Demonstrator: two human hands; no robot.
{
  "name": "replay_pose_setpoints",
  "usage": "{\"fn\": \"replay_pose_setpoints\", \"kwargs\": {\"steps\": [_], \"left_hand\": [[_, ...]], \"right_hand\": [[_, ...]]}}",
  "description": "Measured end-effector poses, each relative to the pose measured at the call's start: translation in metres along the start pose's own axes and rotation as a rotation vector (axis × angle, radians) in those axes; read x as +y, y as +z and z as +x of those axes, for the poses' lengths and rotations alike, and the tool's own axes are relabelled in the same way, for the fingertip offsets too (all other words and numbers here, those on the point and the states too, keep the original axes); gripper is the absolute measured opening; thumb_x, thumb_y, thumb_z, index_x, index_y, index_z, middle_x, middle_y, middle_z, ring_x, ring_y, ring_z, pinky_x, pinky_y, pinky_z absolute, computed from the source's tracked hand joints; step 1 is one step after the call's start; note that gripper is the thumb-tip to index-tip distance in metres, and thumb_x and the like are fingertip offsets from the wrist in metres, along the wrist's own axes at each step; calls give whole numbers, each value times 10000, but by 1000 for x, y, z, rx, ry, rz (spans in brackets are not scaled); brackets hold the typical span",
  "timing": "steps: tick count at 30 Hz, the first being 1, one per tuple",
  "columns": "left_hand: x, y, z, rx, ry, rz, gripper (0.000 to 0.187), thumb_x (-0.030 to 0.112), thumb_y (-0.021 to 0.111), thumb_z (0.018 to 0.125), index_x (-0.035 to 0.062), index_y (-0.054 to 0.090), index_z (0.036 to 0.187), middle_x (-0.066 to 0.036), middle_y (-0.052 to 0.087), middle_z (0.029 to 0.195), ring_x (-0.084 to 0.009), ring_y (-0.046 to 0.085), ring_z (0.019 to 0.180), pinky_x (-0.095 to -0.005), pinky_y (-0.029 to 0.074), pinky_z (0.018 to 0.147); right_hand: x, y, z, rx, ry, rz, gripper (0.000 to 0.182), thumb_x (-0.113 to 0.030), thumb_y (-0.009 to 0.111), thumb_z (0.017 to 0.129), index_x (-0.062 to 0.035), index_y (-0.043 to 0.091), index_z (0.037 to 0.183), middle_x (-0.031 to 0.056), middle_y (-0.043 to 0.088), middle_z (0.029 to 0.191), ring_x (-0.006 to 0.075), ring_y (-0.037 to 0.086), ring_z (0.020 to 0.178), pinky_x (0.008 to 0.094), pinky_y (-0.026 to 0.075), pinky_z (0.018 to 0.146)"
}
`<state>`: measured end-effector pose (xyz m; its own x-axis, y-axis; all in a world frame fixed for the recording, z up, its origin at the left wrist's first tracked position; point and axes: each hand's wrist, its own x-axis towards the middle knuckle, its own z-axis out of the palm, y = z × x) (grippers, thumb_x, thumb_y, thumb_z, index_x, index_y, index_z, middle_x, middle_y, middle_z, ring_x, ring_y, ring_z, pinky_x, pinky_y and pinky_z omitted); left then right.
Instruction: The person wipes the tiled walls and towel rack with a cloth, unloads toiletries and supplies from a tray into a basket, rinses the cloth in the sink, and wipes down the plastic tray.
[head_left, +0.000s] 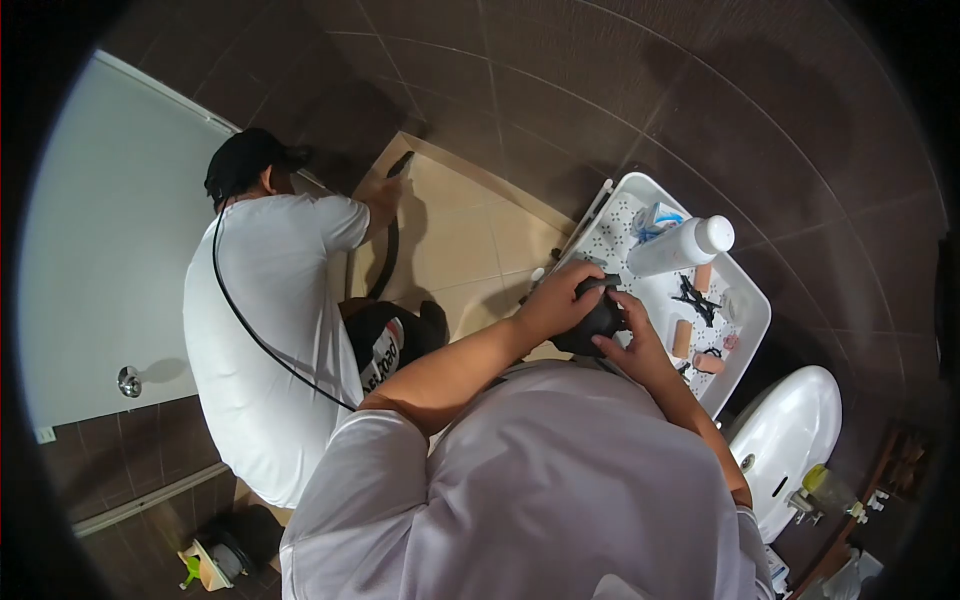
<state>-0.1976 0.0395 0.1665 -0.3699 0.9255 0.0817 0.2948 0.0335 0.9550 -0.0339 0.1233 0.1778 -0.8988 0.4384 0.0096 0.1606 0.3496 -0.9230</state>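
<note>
Both of my hands are around a black rounded container (pixel 597 327) with a narrower black top, held in front of my chest. My left hand (pixel 560 298) wraps its upper left side, fingers curled near the top. On its right side, my right hand (pixel 638 345) presses with thumb and fingers. What kind of container it is, I cannot make out. Just beyond my hands stands a white tray (pixel 745 297) with a patterned bottom. In it are a white bottle (pixel 680 248), a blue-and-white box (pixel 657 221), brown cylinders (pixel 682 338) and a spiky black item (pixel 697 300).
At left a co-worker (pixel 265 330) in a white shirt and black cap crouches, holding a black hose (pixel 389 255) toward the floor corner. A white washbasin (pixel 795 440) is at right. A pale door (pixel 110 240) and dark tiled walls (pixel 560 80) surround us.
</note>
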Motion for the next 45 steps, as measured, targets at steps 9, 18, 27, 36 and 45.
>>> {"fn": "replay_pose_setpoints", "kwargs": {"steps": [9,18,27,36,45], "left_hand": [[-14,-3,-16,61,74,6,223,136,576,788,38,532,983,-126,534,933,-267,539,860,-319,444,696],[-16,0,-23,100,211,70,215,121,586,773,47,537,968,-135,537,918,-292,535,873,-337,429,769],[-11,-3,-25,48,142,48,220,131,593,772,52,540,971,-131,542,937,-289,537,902,-338,430,796],[-13,1,-24,71,156,72,208,166,568,763,72,536,945,-120,539,935,-296,547,874,-345,453,748],[-11,-2,-24,53,156,44,203,143,592,777,56,550,956,-126,544,941,-275,550,876,-328,451,752]], "right_hand": [[-5,5,-4,-32,-3,-39,588,-72,686,697,-64,386,1203,135,433,1138,262,464,1041,331,408,860],[-7,11,-13,-45,24,-57,575,-27,648,729,-77,370,1230,99,413,1170,206,476,1007,306,412,823],[-14,11,-16,-43,80,-43,545,-55,653,731,-71,393,1209,107,427,1155,215,473,1017,309,411,825],[-9,12,-17,-32,74,-33,537,-90,661,728,-75,405,1200,116,437,1152,225,469,1021,311,407,822],[-8,13,-18,-36,88,-22,542,-102,671,726,-76,409,1200,112,436,1164,222,471,1022,308,408,816]]}}
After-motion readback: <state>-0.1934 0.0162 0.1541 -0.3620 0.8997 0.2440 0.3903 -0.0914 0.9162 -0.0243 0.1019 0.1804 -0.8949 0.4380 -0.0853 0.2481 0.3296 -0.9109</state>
